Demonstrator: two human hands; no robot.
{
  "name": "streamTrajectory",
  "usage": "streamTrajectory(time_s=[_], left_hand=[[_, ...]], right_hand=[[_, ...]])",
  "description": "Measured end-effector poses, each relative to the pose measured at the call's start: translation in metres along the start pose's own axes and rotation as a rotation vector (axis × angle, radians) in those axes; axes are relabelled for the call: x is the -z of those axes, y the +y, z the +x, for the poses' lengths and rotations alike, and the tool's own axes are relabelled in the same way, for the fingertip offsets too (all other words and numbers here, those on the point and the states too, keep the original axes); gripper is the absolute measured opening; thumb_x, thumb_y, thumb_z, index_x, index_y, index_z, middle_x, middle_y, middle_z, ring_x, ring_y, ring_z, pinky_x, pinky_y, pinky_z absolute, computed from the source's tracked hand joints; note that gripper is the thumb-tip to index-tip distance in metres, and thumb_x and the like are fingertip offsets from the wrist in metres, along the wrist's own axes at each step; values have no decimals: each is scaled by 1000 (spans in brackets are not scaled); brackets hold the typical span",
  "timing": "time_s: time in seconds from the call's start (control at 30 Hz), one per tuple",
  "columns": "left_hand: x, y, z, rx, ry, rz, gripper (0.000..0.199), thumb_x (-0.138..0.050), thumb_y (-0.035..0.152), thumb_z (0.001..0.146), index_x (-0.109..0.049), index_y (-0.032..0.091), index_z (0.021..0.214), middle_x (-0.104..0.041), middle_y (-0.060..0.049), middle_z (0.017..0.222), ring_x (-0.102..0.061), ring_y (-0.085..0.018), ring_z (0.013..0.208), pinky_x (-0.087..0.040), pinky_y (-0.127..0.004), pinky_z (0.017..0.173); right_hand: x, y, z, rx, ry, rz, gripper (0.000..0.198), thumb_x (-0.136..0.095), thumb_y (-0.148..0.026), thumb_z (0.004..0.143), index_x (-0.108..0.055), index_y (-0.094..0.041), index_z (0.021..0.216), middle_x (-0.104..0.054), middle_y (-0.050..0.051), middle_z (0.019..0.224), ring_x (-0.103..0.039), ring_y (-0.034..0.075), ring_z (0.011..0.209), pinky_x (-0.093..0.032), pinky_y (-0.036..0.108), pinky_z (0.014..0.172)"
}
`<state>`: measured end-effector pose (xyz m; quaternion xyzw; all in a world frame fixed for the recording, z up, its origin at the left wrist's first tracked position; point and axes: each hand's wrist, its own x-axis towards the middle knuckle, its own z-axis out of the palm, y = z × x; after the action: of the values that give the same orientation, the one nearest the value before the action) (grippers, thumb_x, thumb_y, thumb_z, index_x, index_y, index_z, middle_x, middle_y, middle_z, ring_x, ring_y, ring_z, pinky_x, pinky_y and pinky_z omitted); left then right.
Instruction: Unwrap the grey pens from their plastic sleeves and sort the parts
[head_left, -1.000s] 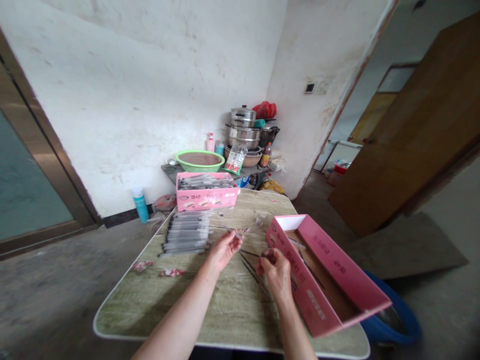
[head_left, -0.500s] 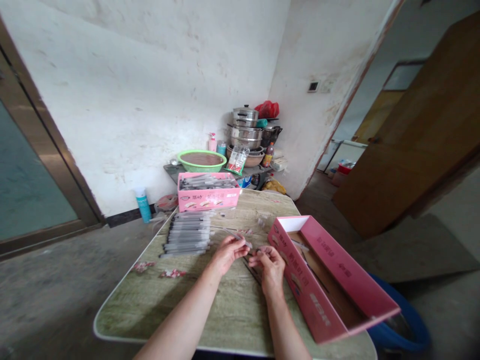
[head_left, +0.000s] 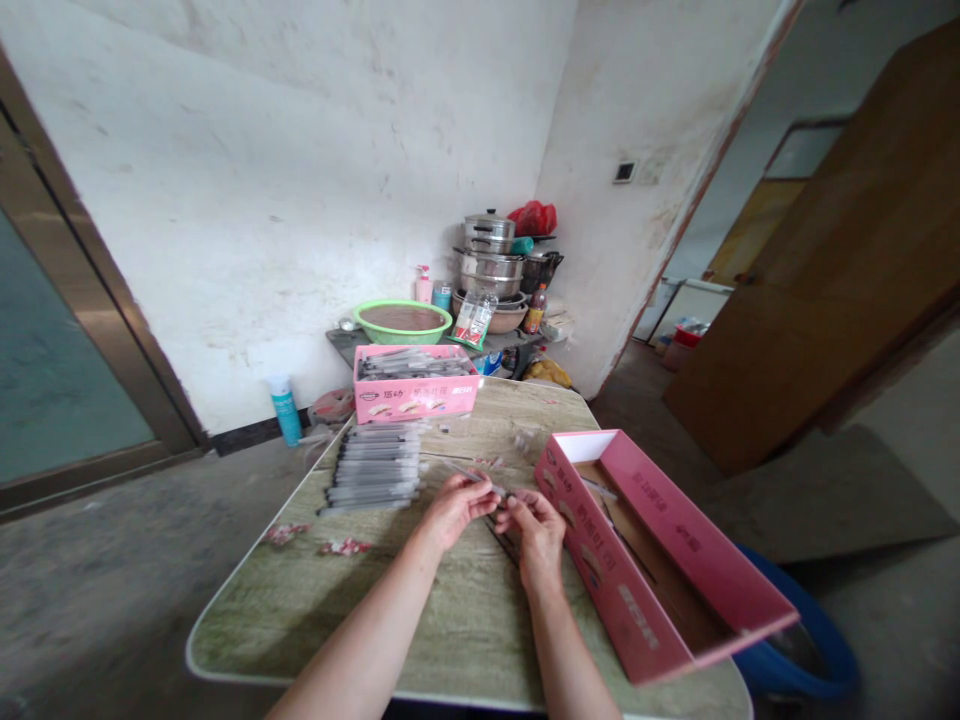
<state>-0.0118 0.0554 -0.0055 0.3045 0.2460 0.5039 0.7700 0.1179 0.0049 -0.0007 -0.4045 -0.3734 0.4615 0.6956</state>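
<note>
Grey plastic pen (head_left: pixel 496 488) sits pinched in the left hand (head_left: pixel 452 510) above the wood-patterned desk (head_left: pixel 450 630), its end right by a small dark piece (head_left: pixel 511 497) clamped in the fingers of the right hand (head_left: pixel 537 530); a crooked push could knock either loose onto the dark rods (head_left: pixel 505 541) below.

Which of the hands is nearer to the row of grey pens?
The left. The left hand is just right of the row of grey pens; the right hand is farther right, beside the right-hand pink box.
</note>
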Motion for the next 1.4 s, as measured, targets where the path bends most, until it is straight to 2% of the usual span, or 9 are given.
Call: streamTrajectory(time_s=[0.5, 0.77, 0.93, 1.03, 1.27, 1.4], left_hand=[[0, 2, -1, 40, -34, -27, 13, -70, 10, 73, -60, 10, 80, -71, -8, 74, -69, -14, 66, -57, -23, 66], [-2, 4, -3, -7, -24, 62, 20, -75, 14, 70, -57, 12, 80, -70, -7, 74, -68, -15, 65, -57, -24, 66], [2, 2, -2, -25, -37, 114, 25, -76, 18, 70, -56, 13, 84, -70, -7, 76, -69, -16, 69, -57, -26, 67], [4, 0, -1, -22, -45, 121, 26, -76, 19, 70, -56, 13, 84, -69, -6, 74, -69, -17, 69, -57, -27, 67], [3, 2, -2, -21, -26, 124, 25, -77, 19, 69, -56, 13, 82, -70, -6, 75, -69, -16, 68, -57, -26, 66], [3, 2, -3, -21, -59, 123, 25, -76, 20, 70, -56, 13, 83, -69, -6, 74, -69, -17, 68, -57, -27, 67]], right_hand=[[1, 4, 1, 9, 6, -27, 22, -72, -30, 72, -63, -14, 84, -66, 1, 66, -61, 15, 53, -53, 27, 48], [1, 3, -3, 87, -19, -227, 22, -63, -36, 80, -59, -15, 78, -62, 0, 59, -55, 12, 47, -44, 21, 42], [3, 3, -4, 146, 0, -432, 31, -57, -41, 84, -55, -16, 65, -51, -4, 48, -45, 9, 39, -34, 19, 37], [3, 2, -4, 184, 17, -505, 38, -55, -42, 86, -50, -17, 57, -47, -5, 46, -43, 8, 40, -32, 18, 39], [-2, -3, -7, 121, -17, -415, 28, -58, -43, 84, -57, -16, 75, -54, -4, 52, -45, 9, 39, -33, 18, 36], [-1, -1, -7, 129, -25, -446, 36, -53, -44, 87, -53, -17, 64, -52, -4, 48, -45, 8, 38, -32, 18, 37]])
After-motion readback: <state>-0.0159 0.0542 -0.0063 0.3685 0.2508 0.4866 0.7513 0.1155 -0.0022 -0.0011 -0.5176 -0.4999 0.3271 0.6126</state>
